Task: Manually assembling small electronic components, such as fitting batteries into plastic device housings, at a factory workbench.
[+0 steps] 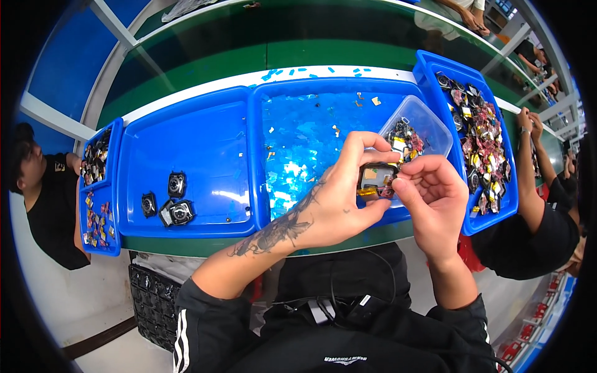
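Note:
My left hand (pixel 339 208) grips a small black smartwatch case (pixel 373 176) by its sides, between thumb and fingers. The case is turned so its inside shows, with a grey inner face and a yellow strip at its lower edge. My right hand (pixel 438 205) is closed at the case's right edge, thumb and forefinger pinched together. Whatever is between those fingertips is too small to make out. Just behind my hands stands a clear plastic box (pixel 429 121) with small circuit parts (pixel 404 137) in it. Both hands are above the right part of a blue tray (pixel 329 88).
Blue film scraps (pixel 298 133) cover that tray. On the left, another blue tray (pixel 186 143) holds several black watch cases (pixel 179 212). A blue bin (pixel 429 62) heaped with watch parts (pixel 482 137) stands at right; a divided bin (pixel 115 186) is far left. People sit on both sides.

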The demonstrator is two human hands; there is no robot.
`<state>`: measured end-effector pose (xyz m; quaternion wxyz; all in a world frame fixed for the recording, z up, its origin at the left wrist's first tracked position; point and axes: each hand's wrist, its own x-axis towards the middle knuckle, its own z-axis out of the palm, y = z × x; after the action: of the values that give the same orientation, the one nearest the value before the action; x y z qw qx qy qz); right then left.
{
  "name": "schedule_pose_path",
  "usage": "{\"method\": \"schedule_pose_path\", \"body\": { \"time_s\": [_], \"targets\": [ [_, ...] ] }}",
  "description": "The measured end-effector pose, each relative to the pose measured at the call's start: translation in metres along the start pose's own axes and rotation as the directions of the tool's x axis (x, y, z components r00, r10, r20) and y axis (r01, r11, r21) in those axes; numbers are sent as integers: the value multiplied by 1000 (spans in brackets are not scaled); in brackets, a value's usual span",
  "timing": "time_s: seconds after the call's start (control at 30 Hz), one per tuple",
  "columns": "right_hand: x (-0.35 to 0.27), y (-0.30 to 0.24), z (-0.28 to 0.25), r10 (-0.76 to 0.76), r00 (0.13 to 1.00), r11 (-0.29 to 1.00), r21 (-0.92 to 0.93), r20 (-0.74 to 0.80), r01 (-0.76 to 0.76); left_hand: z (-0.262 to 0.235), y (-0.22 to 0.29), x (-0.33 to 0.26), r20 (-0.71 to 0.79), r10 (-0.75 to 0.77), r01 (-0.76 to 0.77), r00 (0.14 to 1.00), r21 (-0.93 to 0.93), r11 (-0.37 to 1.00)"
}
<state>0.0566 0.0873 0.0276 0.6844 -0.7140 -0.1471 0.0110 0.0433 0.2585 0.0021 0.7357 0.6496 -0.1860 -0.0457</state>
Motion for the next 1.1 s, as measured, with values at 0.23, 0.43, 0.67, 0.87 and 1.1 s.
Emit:
{"method": "schedule_pose_path", "body": {
  "time_s": [0.23, 0.43, 0.67, 0.87, 1.1],
  "targets": [
    [-2, 8, 8, -165, 985, 982, -101, -52, 160, 2, -3, 1, -24, -3, 1, 1000, -61, 998],
    [2, 3, 8, -232, 972, 930, -296, -20, 216, 3, 6, 1, -24, 3, -5, 1000, -97, 995],
    [10, -18, 5, -8, 990, 971, -237, 139, 41, -4, 6, 1, -32, 145, -141, 989, 87, 986],
    [115, -15, 9, -3, 928, 977, -197, 373, 83, -17, 33, -12, -371, 238, -94, 897, 365, 926],
    [282, 48, 31, 292, 943, 880, -431, 159, -199, 14, 181, -99, -117, 705, -527, 700, 582, 619]
  ]
}}
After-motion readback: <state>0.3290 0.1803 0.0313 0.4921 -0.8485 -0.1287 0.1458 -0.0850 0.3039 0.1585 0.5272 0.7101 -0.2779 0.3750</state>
